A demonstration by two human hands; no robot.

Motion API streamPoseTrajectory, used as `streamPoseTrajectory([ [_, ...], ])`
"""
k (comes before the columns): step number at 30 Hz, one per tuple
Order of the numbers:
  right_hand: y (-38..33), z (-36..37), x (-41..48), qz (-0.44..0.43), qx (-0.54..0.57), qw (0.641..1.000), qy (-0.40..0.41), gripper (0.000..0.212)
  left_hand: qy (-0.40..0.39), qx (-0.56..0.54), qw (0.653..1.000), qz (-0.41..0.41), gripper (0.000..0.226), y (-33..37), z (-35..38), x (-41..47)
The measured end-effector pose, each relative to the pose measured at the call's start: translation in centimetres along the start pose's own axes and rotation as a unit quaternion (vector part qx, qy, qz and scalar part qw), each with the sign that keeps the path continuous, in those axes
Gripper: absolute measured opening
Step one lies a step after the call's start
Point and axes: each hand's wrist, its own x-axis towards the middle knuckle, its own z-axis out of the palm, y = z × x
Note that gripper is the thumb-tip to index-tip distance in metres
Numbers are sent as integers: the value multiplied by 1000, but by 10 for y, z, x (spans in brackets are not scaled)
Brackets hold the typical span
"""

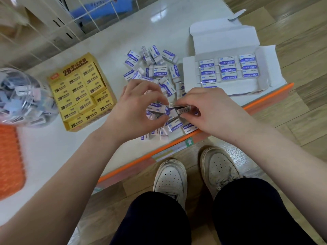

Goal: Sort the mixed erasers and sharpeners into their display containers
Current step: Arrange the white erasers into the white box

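A heap of loose white-and-purple erasers (155,68) lies on the white shelf (58,149). Both hands hover over its near part. My right hand (210,110) pinches an eraser (185,109) by its end, barcode side up. My left hand (139,106) has its fingers curled onto the same spot, fingertips touching that eraser's other end. To the right stands an open white display box (265,80) holding rows of the same erasers (228,68). A yellow box of 2B erasers (79,92) sits at the left, and beyond it a clear jar (23,98) of small sharpeners.
The shelf's orange front edge (159,154) runs diagonally below the hands. An orange basket (9,161) sits at the far left. White wire racks (62,18) stand at the back. My white shoes (192,175) are on the wooden floor below.
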Motion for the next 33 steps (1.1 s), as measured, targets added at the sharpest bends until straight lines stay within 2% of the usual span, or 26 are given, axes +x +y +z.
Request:
streamPoseTrajectory([
  [8, -4, 5, 3, 23, -58, 998, -20, 32, 42, 77, 996, -4, 36, 13, 19, -5],
  [13, -4, 4, 3, 23, -84, 996, -7, 26, 88, -22, 996, -8, 26, 10, 11, -3],
  [17, -7, 6, 1, 27, -109, 994, -9, 20, 127, -143, 977, -98, 15, 7, -4, -5],
  [24, -6, 13, -3, 4, -146, 989, 4, 24, 103, -142, 972, -155, 13, 8, -4, -3],
  [26, -7, 8, -4, -1, -103, 994, 33, 20, 98, -164, 967, -167, 12, 12, -5, -2],
  [28, -8, -7, -5, 43, 15, 997, 65, 12, 98, -196, 958, -185, 13, 13, -8, 0],
  [31, -5, -29, -8, 111, 182, 970, 114, 11, 100, -238, 942, -214, 15, 15, -14, 3],
  [33, 4, -38, -8, 137, 233, 951, 151, 18, 95, -290, 923, -234, 15, 19, -17, 6],
])
